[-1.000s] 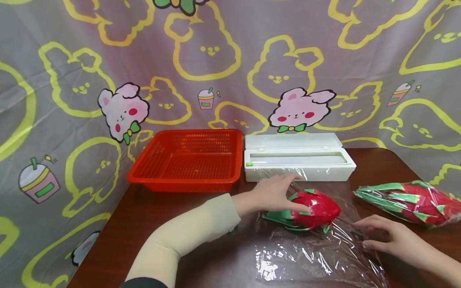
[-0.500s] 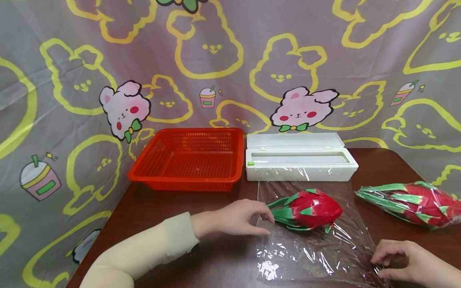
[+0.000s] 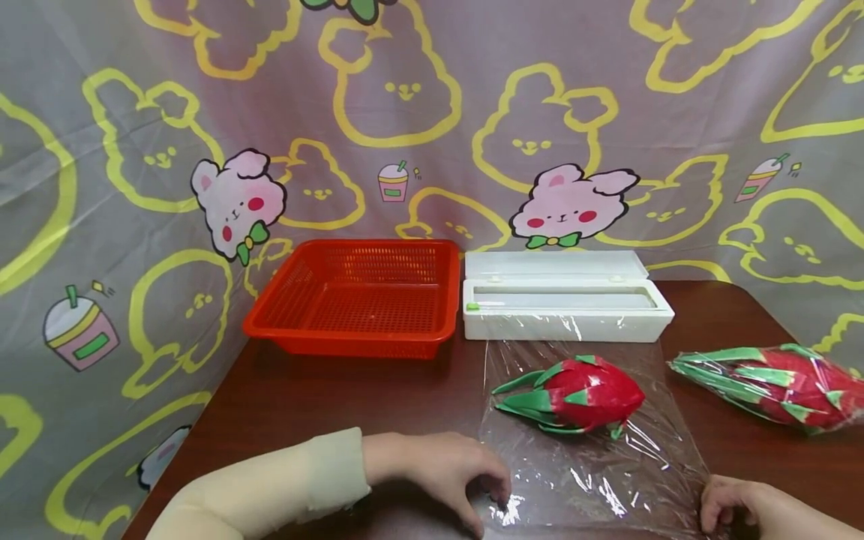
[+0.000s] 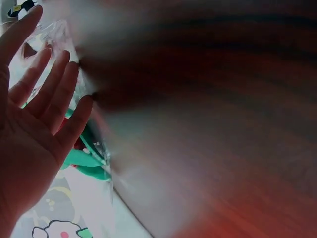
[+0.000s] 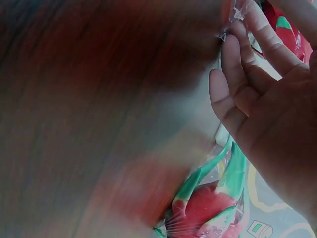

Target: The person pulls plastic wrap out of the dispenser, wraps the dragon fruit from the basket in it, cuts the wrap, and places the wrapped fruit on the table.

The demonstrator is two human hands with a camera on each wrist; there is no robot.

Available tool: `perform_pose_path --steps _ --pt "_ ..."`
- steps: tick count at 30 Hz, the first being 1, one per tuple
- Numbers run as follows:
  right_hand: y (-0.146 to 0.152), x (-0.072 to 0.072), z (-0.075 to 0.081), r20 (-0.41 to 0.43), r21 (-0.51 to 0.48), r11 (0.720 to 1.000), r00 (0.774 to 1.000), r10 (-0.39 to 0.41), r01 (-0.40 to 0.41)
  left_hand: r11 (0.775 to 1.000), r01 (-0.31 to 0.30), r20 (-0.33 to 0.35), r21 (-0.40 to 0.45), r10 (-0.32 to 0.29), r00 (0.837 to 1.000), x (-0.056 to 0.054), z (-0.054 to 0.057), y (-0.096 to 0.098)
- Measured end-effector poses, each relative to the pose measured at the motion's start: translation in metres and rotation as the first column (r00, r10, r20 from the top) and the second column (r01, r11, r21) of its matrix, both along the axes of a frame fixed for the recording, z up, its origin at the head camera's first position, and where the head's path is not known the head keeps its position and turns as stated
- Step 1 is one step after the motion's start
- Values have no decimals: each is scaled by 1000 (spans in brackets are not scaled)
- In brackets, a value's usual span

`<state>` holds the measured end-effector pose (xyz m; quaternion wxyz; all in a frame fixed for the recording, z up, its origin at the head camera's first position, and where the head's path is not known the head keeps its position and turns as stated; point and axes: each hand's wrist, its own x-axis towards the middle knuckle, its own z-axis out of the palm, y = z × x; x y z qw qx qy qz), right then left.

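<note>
A red dragon fruit (image 3: 594,394) with green leaf tips lies on a sheet of clear plastic wrap (image 3: 574,480). This wrap runs forward from a white wrap dispenser box (image 3: 567,324) with a raised lid. My left hand (image 3: 452,472) is at the sheet's near left edge, its fingers and thumb apart in the left wrist view. At the near right corner, my right hand (image 3: 749,506) has its fingers bent, with crumpled wrap right at the fingertips in the right wrist view. I cannot tell whether the thumb pinches the wrap.
A red plastic basket (image 3: 364,341) stands at the back left, beside the dispenser. To the right lies a second dragon fruit (image 3: 776,382), wrapped in clear film. Behind the brown table (image 3: 324,397) hangs a printed curtain (image 3: 439,82).
My left hand has left the dragon fruit and moved back to the wrap's near left edge. My right hand has moved nearer, down to the sheet's near right corner.
</note>
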<state>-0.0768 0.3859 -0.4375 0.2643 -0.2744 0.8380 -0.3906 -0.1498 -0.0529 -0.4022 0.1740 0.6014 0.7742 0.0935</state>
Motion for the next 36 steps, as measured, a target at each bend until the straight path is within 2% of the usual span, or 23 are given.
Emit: perform_pose_path --steps 2,3,9,15,19,23,28,32,36 --pt "-1 0 0 -12 -13 1000 1000 14 -14 1000 8 -13 -8 -8 1000 -1 -2 1" --pt "-2 0 1 33 -14 1000 999 3 -3 1000 14 -27 -10 -15 1000 -1 -3 2" --pt "-3 0 4 51 -22 1000 999 -12 13 999 42 -93 -9 -43 995 -2 -6 4" --pt "-2 2 5 39 -20 999 998 -50 51 1000 -2 -51 10 2 999 -2 -7 4" --pt "-2 3 7 88 8 994 990 -108 108 1000 -16 -34 -1 16 999 -1 -7 6" --pt "-2 1 9 117 42 987 981 -157 153 1000 -16 -69 -12 15 998 -1 -8 8" --pt "1 0 10 101 33 988 983 -154 151 1000 -18 -92 1 18 996 -4 -10 8" --pt "1 0 13 73 52 986 984 -161 157 999 -22 -64 28 24 998 -6 -11 6" --pt "0 -1 19 44 63 985 985 -166 163 997 1 -13 79 0 1000 -9 -8 3"
